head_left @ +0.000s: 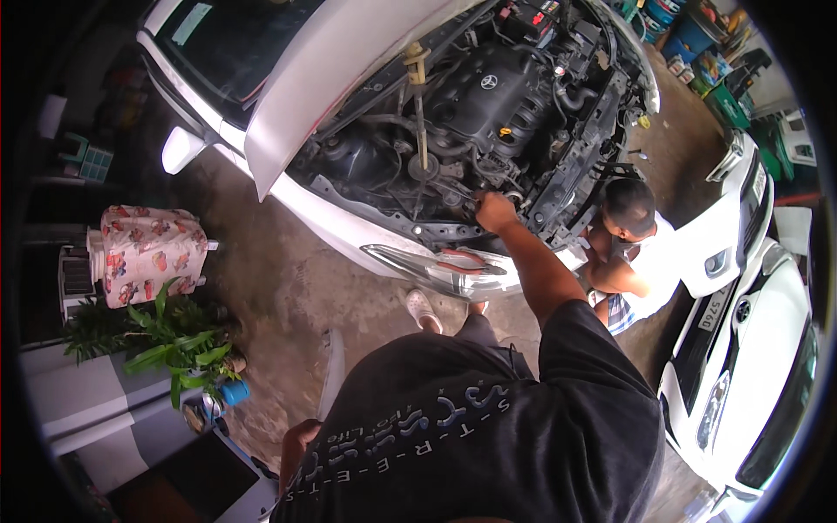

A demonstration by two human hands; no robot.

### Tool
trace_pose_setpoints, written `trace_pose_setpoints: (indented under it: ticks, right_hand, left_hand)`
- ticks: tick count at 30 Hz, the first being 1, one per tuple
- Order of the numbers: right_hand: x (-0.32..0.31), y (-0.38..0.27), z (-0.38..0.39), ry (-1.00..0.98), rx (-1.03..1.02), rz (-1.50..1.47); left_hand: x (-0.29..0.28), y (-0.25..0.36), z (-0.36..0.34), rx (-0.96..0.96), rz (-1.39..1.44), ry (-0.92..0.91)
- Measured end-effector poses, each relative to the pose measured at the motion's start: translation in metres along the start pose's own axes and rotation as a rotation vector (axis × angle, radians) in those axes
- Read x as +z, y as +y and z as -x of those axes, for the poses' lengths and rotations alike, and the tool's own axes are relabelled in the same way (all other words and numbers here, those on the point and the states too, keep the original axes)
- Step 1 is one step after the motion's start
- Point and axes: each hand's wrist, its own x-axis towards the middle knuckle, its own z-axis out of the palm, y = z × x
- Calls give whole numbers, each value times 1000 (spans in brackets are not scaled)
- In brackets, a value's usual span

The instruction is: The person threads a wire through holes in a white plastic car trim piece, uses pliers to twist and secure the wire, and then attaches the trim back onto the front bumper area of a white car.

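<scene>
My right hand (495,212) reaches over the front corner of a white car into its open engine bay. Its fingers are closed beside the engine, near a round pulley-like part (422,167); a thin metal piece runs from them, too small to name. Red-handled pliers (469,263) lie on the clear headlight (427,270) below my forearm. The black engine cover (493,96) sits just beyond. My left hand (301,433) hangs low at my left side, its fingers hidden by my shirt and the angle.
A person (632,253) crouches at the car's front, on my right. The raised hood (305,78) and a yellowish-topped pole (419,105) stand over the bay. A detached white bumper (724,227) and another white car (741,366) are at right. Potted plants (179,344) and a cloth-covered object (153,255) are at left.
</scene>
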Motion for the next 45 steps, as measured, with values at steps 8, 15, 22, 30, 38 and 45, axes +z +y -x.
trace_pose_setpoints:
  ticks: [8, 15, 22, 30, 38, 45]
  right_hand:
    - [-8, -14, -45, -53, 56, 50]
    - [-3, -12, -58, -71, 98, 74]
    - [-5, 41, 9, 285, 168, -142]
    - [-4, 109, 83, 417, 707, -254]
    - [-13, 93, 51, 425, 936, -347]
    - [-13, 94, 26, 415, 979, -370]
  left_hand:
    - [9, -10, 5, 0, 48, 8]
    - [12, -29, 14, -11, 85, 24]
    - [6, -10, 4, -46, 51, 6]
    - [6, 43, -17, -65, -39, -21]
    - [2, 65, -18, -69, -90, -3]
    - [1, 74, -21, -77, -104, -1]
